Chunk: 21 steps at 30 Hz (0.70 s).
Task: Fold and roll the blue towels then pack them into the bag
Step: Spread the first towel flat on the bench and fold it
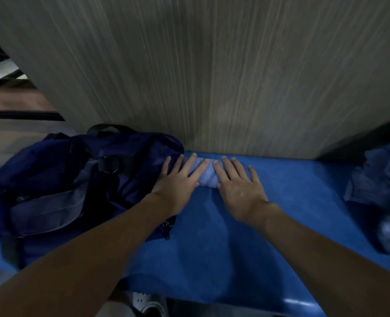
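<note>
**Both palms flat on one rolled towel, bag just to its left**

The rolled towel (206,177) lies on the blue surface (212,236), close against the foot of the wood-grain panel (212,65). The left hand (178,179) and the right hand (239,184) both rest on it with straight, spread fingers. Neither grips it; they press down on it from above, one toward each end.

The towel looks soft, light and springy, so I judge the roll will loosen as soon as the pressure comes off. The best hold is probably around the middle, with fingers over the top and thumb beneath, trapping the loose edge. A pinch at one end would likely let it telescope. It is neither fragile nor slippery (cloth on cloth grips well), so a firm squeeze does no harm.

The dark bag (75,179) slumps just to the left, its fabric touching the left hand's outer fingers. It is limp too, and its mouth may need holding open.

Count: one roll under the hands, one bag, and one crumpled heap of blue towels (381,179) well apart at the right edge. I cannot tell how many towels are in the heap, and the bag's contents are hidden.
</note>
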Motion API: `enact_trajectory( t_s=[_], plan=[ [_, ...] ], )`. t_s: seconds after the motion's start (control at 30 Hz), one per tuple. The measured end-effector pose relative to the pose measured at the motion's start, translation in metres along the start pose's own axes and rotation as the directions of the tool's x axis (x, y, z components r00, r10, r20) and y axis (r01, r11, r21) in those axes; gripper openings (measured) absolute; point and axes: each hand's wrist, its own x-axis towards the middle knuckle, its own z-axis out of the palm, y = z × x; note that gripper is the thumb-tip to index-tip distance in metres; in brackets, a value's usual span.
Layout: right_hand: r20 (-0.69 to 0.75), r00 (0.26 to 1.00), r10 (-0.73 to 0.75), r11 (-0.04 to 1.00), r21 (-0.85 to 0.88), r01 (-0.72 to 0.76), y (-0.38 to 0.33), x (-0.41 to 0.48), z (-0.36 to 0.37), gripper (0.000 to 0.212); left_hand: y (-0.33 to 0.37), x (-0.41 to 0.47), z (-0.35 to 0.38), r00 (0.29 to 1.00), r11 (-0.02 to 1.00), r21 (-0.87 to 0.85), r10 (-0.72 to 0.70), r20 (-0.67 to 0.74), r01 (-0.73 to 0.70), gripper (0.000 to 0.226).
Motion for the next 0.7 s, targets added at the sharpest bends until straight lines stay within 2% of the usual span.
enact_trajectory(
  t_s=[0.13, 0.23, 0.3, 0.43, 0.53, 0.63, 0.7],
  plan=[
    [-0.011, 1.0, -0.027, 0.999, -0.028, 0.026, -0.007, 0.014, -0.001, 0.068, -0.01, 0.0, -0.003, 0.999, 0.999, 0.026, -0.033, -0.008, 0.034, 0.065],
    [-0.051, 0.998, -0.044, 0.997, -0.073, 0.041, 0.0, 0.02, -0.001, 0.066, -0.001, 0.003, -0.006, 0.997, 0.999, 0.045, 0.01, -0.076, -0.007, 0.083],
    [-0.106, 0.993, -0.048, 0.997, -0.065, 0.041, 0.005, 0.024, -0.002, 0.061, 0.007, 0.003, -0.009, 0.995, 0.998, 0.046, 0.047, -0.085, -0.043, 0.086],
    [-0.201, 0.98, -0.013, 0.994, -0.105, -0.008, 0.007, 0.037, 0.001, 0.058, 0.01, -0.003, -0.001, 0.993, 0.998, 0.034, 0.059, -0.103, -0.056, 0.073],
    [-0.346, 0.938, -0.016, 0.993, -0.116, -0.026, 0.01, 0.035, 0.004, 0.05, 0.008, -0.003, 0.008, 0.992, 0.998, 0.007, 0.067, -0.105, -0.067, 0.066],
    [-0.369, 0.922, -0.117, 0.989, -0.125, 0.075, 0.016, 0.027, 0.008, 0.066, 0.004, 0.005, 0.011, 0.993, 0.996, -0.027, 0.077, -0.087, -0.079, 0.067],
    [-0.335, 0.935, -0.118, 0.992, -0.091, 0.092, 0.018, 0.027, 0.009, 0.08, 0.0, 0.012, 0.01, 0.993, 0.995, -0.013, 0.098, -0.071, -0.099, 0.068]
  ],
)
